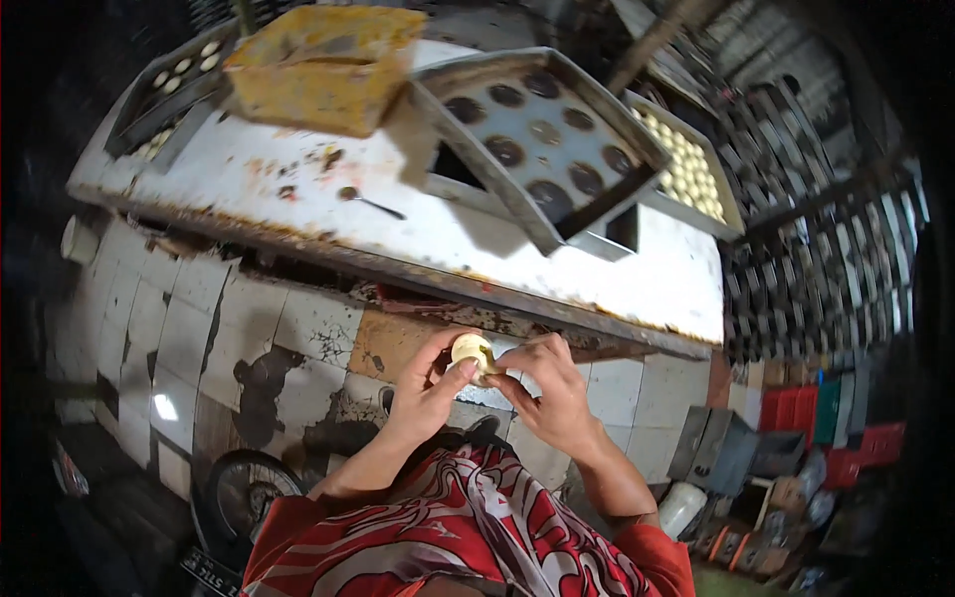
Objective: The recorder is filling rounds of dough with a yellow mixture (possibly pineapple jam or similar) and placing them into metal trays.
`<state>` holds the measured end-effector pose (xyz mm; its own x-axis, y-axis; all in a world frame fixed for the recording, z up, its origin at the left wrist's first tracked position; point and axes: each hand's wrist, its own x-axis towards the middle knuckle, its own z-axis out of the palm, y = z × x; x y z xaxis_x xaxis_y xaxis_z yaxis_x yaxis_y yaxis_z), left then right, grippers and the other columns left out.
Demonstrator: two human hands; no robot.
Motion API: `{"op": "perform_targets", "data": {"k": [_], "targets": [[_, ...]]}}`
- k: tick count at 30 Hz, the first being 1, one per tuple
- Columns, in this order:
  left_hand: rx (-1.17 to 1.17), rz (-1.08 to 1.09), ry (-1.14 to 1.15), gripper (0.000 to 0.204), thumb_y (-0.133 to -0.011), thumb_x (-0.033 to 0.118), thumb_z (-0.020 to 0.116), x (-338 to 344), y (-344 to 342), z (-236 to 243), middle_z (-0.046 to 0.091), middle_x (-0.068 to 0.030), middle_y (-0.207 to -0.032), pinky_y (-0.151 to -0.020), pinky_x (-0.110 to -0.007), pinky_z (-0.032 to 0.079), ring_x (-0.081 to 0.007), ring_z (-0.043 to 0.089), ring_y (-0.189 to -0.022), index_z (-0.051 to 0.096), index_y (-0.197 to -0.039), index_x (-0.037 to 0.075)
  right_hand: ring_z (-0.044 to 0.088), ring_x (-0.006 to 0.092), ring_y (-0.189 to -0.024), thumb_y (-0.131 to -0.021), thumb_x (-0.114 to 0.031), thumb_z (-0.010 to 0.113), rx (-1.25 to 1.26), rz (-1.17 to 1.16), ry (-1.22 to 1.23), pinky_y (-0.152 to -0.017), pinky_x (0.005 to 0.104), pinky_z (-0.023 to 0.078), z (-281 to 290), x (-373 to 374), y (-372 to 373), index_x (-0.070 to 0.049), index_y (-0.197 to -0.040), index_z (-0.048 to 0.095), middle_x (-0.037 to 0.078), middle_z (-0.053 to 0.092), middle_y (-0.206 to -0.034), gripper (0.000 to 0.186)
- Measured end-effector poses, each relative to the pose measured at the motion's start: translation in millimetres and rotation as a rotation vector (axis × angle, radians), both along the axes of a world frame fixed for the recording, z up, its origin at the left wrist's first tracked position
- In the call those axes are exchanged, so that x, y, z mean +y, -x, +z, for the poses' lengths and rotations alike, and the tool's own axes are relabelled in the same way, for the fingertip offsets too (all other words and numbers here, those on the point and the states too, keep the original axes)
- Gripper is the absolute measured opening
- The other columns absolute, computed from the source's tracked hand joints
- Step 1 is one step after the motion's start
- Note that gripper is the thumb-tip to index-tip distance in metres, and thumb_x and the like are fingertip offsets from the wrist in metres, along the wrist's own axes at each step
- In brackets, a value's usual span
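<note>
Below the table's front edge, my left hand [430, 388] holds a small round piece of pale dough [468, 350] between thumb and fingers. My right hand [537, 388] grips the dough's right side with bent fingers, where a darker yellowish patch shows; what that patch is I cannot make out. On the white, stained table [637, 289] lie a spoon [373, 204], a yellow crusted tub [318, 80] and a tilted metal tray [547, 239] with dark round spots.
Trays of dough balls [686, 169] [179, 75] sit at both ends of the table. Stacked metal pans [826, 259] stand at the right, with crates [786, 408] and boxes below. A motorbike wheel [239, 497] is at the lower left on the tiled floor.
</note>
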<state>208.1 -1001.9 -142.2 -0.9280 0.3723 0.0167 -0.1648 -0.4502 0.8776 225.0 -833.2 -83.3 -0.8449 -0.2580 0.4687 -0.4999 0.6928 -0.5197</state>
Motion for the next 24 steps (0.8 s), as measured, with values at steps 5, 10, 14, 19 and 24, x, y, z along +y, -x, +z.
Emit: {"op": "perform_targets", "data": {"k": [5, 10, 14, 19, 24], "targets": [[-0.364, -0.134, -0.411, 0.022, -0.092, 0.015, 0.052, 95.3, -19.2, 15.8, 0.058, -0.0066, -0.106, -0.083, -0.03, 0.048, -0.0147, 0.058, -0.097, 0.051, -0.112, 0.004, 0.053, 0.0217, -0.083, -0.072, -0.01, 0.076, 0.164, -0.216, 0.618, -0.074, 0.034, 0.043, -19.8, 74.9, -64.6, 0.0, -0.101, 0.059, 0.012, 0.059, -0.092, 0.035], [-0.576, -0.074, -0.371, 0.03, -0.092, 0.028, 0.051, 195.0, -48.7, 20.3, 0.059, -0.0097, -0.109, -0.082, -0.04, 0.049, -0.0238, 0.058, -0.1, 0.051, -0.114, 0.008, 0.051, 0.0173, -0.084, -0.073, 0.003, 0.071, 0.009, -0.418, 0.861, -0.076, 0.0301, 0.043, -49.3, 113.4, -99.4, 0.0, -0.108, 0.048, 0.01, 0.053, -0.095, 0.043], [-0.663, -0.128, -0.409, 0.029, -0.091, 0.029, 0.051, 234.2, -53.0, 19.7, 0.06, -0.0092, -0.105, -0.084, -0.04, 0.048, -0.0247, 0.058, -0.098, 0.053, -0.111, 0.007, 0.052, 0.019, -0.074, -0.075, 0.008, 0.066, 0.127, -0.466, 0.666, -0.067, 0.0288, 0.044, -61.4, 148.8, -109.4, 0.001, -0.097, 0.051, 0.01, 0.053, -0.086, 0.027], [-0.811, -0.148, -0.451, 0.023, -0.091, 0.027, 0.051, 261.5, -11.3, 2.7, 0.061, -0.0086, -0.089, -0.083, -0.04, 0.049, -0.0217, 0.06, -0.085, 0.057, -0.095, 0.005, 0.053, 0.024, -0.065, -0.072, 0.005, 0.067, 0.128, -0.383, 0.367, -0.058, 0.0307, 0.043, -57.5, 183.8, -103.7, 0.0, -0.084, 0.056, 0.012, 0.054, -0.075, 0.017], [-0.613, -0.378, -0.236, 0.019, -0.089, 0.016, 0.053, 275.0, 30.0, 1.0, 0.061, -0.0075, -0.089, -0.079, -0.033, 0.049, -0.016, 0.059, -0.081, 0.058, -0.099, 0.001, 0.053, 0.0245, -0.07, -0.07, -0.005, 0.069, 0.057, -0.129, 0.019, -0.061, 0.0342, 0.043, -3.7, 236.9, -66.6, -0.003, -0.091, 0.06, 0.01, 0.053, -0.082, 0.023]]}}
